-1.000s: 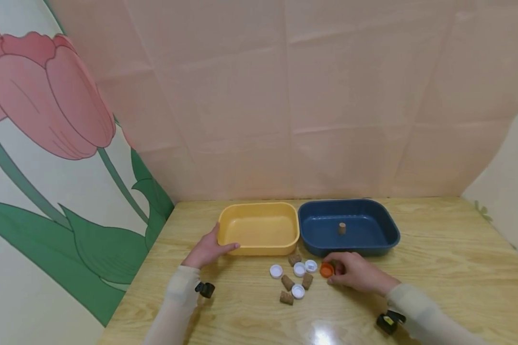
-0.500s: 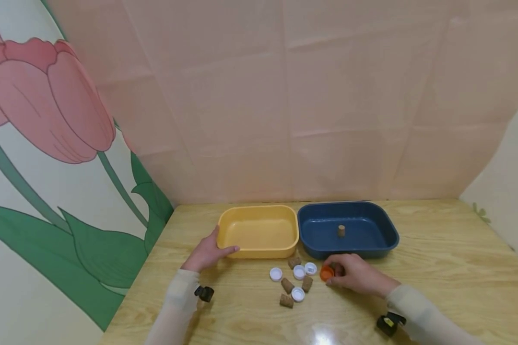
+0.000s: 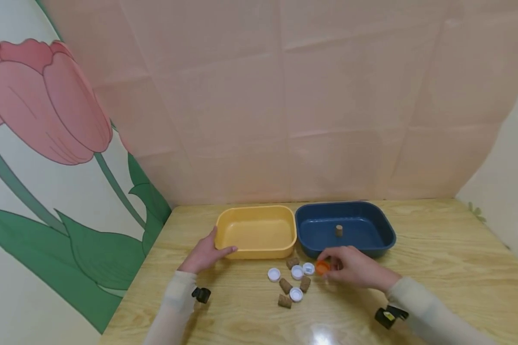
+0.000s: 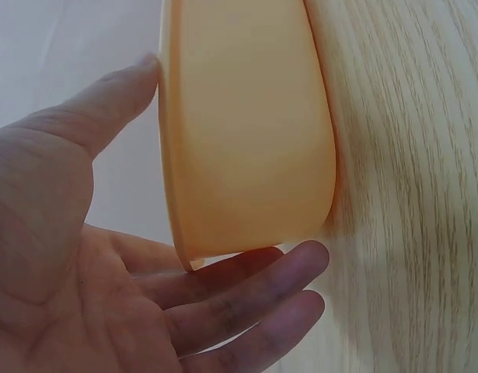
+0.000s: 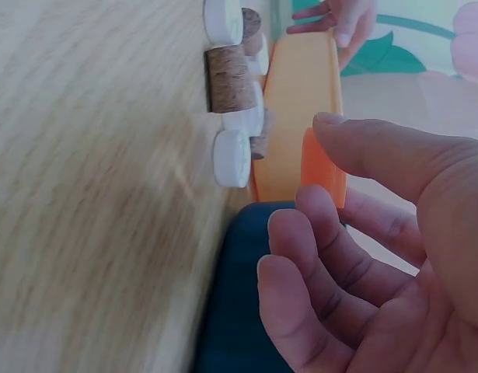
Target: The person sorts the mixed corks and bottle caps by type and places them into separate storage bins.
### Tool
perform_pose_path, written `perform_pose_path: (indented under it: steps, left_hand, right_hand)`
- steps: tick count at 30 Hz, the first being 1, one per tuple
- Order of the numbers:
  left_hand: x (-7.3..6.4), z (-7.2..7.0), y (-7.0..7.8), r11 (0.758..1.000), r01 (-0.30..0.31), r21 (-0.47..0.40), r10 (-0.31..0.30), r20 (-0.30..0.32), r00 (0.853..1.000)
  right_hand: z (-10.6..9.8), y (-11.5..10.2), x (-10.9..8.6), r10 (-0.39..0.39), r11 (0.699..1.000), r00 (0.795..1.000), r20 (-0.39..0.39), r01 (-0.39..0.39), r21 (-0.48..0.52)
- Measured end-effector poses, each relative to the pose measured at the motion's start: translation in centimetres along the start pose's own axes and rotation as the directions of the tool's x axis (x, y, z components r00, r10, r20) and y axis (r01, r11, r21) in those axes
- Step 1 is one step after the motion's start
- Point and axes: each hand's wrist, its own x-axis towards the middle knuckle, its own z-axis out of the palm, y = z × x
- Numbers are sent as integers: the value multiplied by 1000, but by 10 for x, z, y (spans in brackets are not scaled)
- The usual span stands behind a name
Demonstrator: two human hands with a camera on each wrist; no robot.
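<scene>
My right hand (image 3: 356,270) pinches an orange bottle cap (image 3: 322,267) between thumb and fingertips, just in front of the blue tray (image 3: 307,245). The right wrist view shows the orange cap held on edge, raised off the table. At the left, my left hand (image 3: 205,251) holds the corner of the yellow tray (image 3: 259,254). Its thumb (image 4: 134,81) touches the rim while the other fingers lie along the tray's side. Several white bottle caps (image 3: 274,274) and brown corks (image 3: 285,301) are scattered on the table between the hands. One cork (image 3: 339,230) stands upright inside the blue tray.
Both trays stand side by side at the back of the wooden table (image 3: 440,249). Behind them hangs a pink cloth (image 3: 285,105). A wall with a painted tulip (image 3: 60,105) borders the table on the left, and a pale wall on the right.
My right hand has lifted the orange cap from the table and moved slightly toward the blue tray. The left hand stays at the yellow tray, and the loose caps and corks lie as before.
</scene>
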Motion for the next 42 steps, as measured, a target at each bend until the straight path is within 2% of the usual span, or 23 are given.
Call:
perform_pose_path:
  steps: [7,14,25,34,42]
  left_hand:
    - [1,1,-3,999,-14,-40,13,-10,1000]
    - [2,-1,0,999,26,-35,-25,10,1000]
    - [2,0,1,999,34,-27,-33,25,999]
    - [3,0,-1,998,29,-50,-27,37,999]
    - [2,-2,0,999,17,-44,-15,39,999]
  right_hand:
    - [-5,-13,12,10,1000,1000,9,-10,-3]
    - [-12,-26,31,-35,998,999,-19,34,-44]
    - [-19,-39,68,70,990,997,-29,-73,-120]
    - [-29,-44,101,45,995,999,-28,-47,-91]
    - [-32,-50,130,76,996,997,-17,-76,-54]
